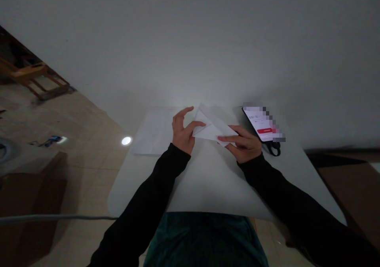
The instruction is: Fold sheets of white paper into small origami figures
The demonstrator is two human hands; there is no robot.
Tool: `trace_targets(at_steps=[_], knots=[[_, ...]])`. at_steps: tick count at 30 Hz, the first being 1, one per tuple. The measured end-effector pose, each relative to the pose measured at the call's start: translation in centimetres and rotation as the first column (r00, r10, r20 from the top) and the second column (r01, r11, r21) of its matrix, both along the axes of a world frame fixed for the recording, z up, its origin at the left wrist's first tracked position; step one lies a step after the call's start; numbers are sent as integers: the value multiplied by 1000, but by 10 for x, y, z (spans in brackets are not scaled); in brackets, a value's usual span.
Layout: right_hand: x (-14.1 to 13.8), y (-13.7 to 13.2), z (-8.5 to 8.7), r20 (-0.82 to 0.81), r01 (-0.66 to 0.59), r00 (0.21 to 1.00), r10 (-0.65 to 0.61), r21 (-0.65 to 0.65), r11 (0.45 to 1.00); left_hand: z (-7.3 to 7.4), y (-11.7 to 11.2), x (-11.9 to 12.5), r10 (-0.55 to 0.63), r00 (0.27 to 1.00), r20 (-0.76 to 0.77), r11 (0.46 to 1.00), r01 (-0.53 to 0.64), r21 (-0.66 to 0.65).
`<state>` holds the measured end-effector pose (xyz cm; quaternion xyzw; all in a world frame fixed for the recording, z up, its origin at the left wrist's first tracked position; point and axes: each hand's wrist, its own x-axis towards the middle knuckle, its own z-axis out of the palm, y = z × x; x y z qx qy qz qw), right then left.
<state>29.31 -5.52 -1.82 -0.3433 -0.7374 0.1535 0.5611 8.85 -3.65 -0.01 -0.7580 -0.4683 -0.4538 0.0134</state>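
Observation:
A white sheet of paper point(212, 130), folded to a pointed shape with a triangular flap, is held up over the table. My left hand point(182, 132) is at its left end, thumb lying across the flap and index finger lifted away from the paper. Any left fingers behind the sheet are hidden. My right hand point(246, 142) pinches the right end, with fingers on both sides of it.
More white paper point(152, 132) lies flat at the left of the white table point(208, 184). A phone point(261, 124) with a lit timer screen and a black strap point(274, 148) is at the right. A wall point(190, 41) rises behind. A grey cable point(59, 218) runs at lower left.

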Motion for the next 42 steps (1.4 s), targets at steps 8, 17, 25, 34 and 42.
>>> trace_targets(at_steps=[8, 17, 25, 34, 42], knots=[[2, 3, 0, 47, 100, 993, -109, 149, 984, 0, -2, 12, -76, 706, 704, 753, 503, -424], [-2, 7, -12, -28, 150, 988, -152, -64, 987, -8, -3, 18, 40, 642, 766, 778, 461, -428], [-9, 10, -14, -431, -8, 890, -147, -339, 941, -15, -8, 27, 28, 737, 675, 792, 396, -465], [-1, 23, -21, -564, 64, 784, -259, -342, 938, -22, -9, 32, -94, 785, 613, 744, 464, -481], [19, 40, -24, -522, 66, 798, -300, -420, 905, -16, 3, 16, -214, 745, 632, 692, 572, -440]])
